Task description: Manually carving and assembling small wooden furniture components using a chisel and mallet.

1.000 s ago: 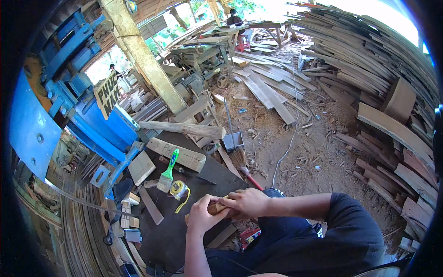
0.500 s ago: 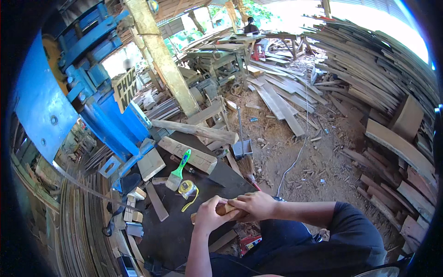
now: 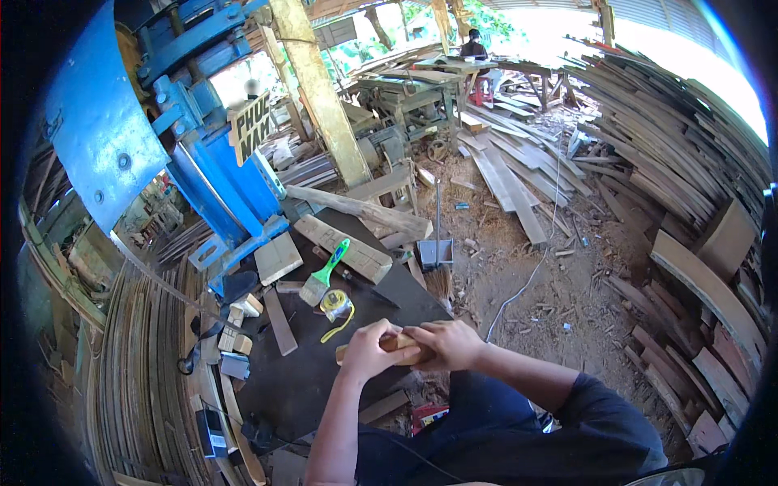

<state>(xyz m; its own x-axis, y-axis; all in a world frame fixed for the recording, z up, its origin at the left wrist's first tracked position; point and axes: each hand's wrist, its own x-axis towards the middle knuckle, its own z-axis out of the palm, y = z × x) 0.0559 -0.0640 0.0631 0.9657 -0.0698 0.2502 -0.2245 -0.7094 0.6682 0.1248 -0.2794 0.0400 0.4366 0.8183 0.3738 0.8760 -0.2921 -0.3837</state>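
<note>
Both hands are closed on a short piece of wood [image 3: 412, 355] above the near edge of the dark work table [image 3: 304, 385]. My left hand [image 3: 369, 351] wraps its left part, and the wood's end sticks out past it. My right hand [image 3: 452, 343] grips the other end from above, its fingertips close to the left hand's. The fingers cover much of the wood. Just beyond them lies a yellow tape measure [image 3: 334, 304] with its strap trailing toward me. A green-handled paintbrush [image 3: 328, 274] lies past it, beside a thick wooden block [image 3: 344, 249].
A large blue saw machine [image 3: 215, 182] stands at the left, with its blade crossing the table's left side. Small wood offcuts [image 3: 232, 330] and a thin slat [image 3: 280, 324] lie nearby. Stacked boards [image 3: 656, 121] fill the right. A dustpan [image 3: 435, 253] stands beyond the table; a person [image 3: 474, 49] sits far back.
The whole view has shifted, so the surroundings appear a little farther right. Both hands stay closed on the piece of wood, with only a slight shift of the right fingers.
</note>
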